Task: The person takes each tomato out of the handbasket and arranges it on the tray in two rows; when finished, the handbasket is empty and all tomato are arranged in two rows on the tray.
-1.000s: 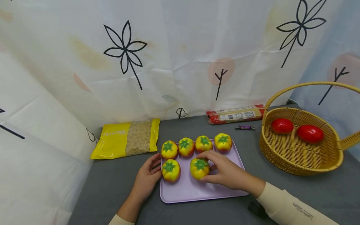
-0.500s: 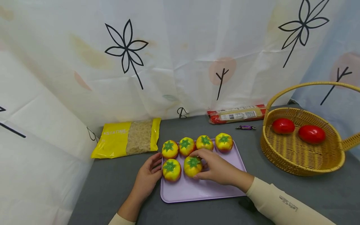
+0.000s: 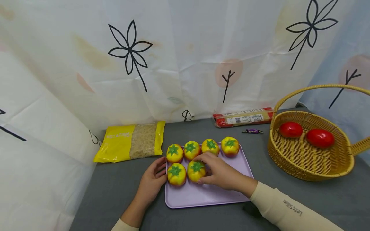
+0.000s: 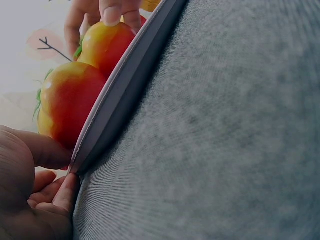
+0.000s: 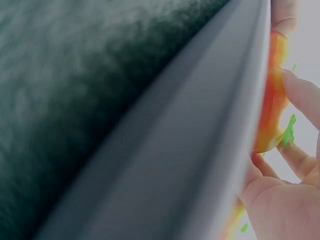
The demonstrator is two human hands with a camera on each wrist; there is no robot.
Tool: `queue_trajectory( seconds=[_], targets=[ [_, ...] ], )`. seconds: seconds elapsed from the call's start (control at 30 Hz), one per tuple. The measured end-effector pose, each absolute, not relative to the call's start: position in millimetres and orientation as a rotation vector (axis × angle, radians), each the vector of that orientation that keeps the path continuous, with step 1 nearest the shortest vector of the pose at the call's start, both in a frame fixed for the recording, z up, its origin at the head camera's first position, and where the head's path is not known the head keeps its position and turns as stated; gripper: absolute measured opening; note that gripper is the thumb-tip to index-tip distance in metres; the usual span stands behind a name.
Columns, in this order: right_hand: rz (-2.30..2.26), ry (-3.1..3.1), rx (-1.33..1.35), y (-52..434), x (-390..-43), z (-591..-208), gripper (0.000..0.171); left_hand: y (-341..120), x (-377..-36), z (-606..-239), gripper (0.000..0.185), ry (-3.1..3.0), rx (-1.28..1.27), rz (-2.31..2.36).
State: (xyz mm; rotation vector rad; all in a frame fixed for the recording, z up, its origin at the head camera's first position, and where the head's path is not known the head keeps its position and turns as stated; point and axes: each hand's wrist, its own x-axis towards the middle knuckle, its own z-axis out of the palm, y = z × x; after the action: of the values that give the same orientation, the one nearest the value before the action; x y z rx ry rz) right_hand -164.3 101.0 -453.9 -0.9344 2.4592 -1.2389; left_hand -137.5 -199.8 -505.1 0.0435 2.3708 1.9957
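Note:
My right hand [image 3: 221, 171] grips a yellow-red tomato [image 3: 196, 172] with a green star-shaped top, thumb at its near side and fingers at its far side. The tomato sits in the front row on a lilac tray [image 3: 208, 197], close to another tomato [image 3: 176, 175] on its left. A back row of several similar tomatoes [image 3: 189, 150] lines the tray's far edge. My left hand [image 3: 152, 179] rests at the tray's left edge, fingers loosely bent. In the left wrist view its fingertips [image 4: 71, 182] touch the rim by the near corner.
On the right stands a wicker basket [image 3: 303, 170] with two shiny red oval fruits [image 3: 320, 138]. A yellow packet [image 3: 119, 138] lies at the left, a red-ended noodle packet [image 3: 245, 117] at the back. A purple-wrapped sweet [image 3: 252, 131] lies before it.
My right hand has moved left across the tray with the tomato, bringing it close to the front-left one. My left hand stays at the tray's edge.

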Motion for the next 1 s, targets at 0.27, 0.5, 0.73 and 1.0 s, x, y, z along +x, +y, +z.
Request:
queue_trajectory(
  seconds=[0.27,0.5,0.73,1.0],
  targets=[
    [-1.229,2.475,-0.922,99,-163,-454,0.059,-199,-138,-506,0.068,2.392,0.062,1.993],
    [-1.23,2.479,-0.917,101,-162,-452,0.06,-200,-137,-505,0.068,2.391,0.054,1.992],
    [-1.256,2.47,-0.873,107,-160,-445,0.059,-200,-138,-505,0.068,2.387,0.053,1.99],
    [-1.318,2.485,-0.861,122,-158,-433,0.059,-200,-137,-505,0.067,2.398,0.086,2.0]
  ],
)
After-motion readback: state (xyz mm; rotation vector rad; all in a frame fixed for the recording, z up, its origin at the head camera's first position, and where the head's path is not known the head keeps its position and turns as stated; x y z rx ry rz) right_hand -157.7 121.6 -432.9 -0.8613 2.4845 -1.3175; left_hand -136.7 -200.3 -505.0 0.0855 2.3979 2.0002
